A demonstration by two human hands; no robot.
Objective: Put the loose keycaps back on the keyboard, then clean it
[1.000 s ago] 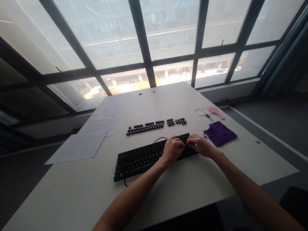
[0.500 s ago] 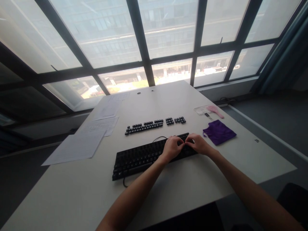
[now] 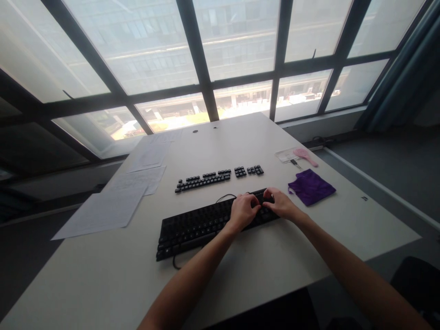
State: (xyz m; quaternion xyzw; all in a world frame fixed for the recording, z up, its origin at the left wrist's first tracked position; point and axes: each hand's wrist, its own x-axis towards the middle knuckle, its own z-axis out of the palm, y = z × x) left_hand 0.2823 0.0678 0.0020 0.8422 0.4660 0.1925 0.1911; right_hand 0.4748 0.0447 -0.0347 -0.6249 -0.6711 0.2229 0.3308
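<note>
A black keyboard (image 3: pixel 195 224) lies at a slant on the white table, some of its upper rows without keycaps. Over its right part, my left hand (image 3: pixel 243 211) is closed, with thumb and index finger curled toward each other at the keys. Close beside it, my right hand (image 3: pixel 280 203) bends its fingers down onto the same area, thumb and forefinger forming a small ring. Whatever the fingertips of either hand hold is too small or hidden to make out. Behind the keyboard, loose black keycaps (image 3: pixel 202 182) stand in rows, with smaller groups (image 3: pixel 240 172) to the right.
A purple cloth pouch (image 3: pixel 312 187) lies right of my hands. Beyond it are a pink brush (image 3: pixel 304 156), a clear plastic bag (image 3: pixel 284 156) and a small black wire tool (image 3: pixel 294 162). Paper sheets (image 3: pixel 103 213) cover the table's left side. Tall windows stand behind.
My hands stay over the keyboard's right part. The fingertips of the two hands have drawn slightly apart. The whole view has shifted a little.
</note>
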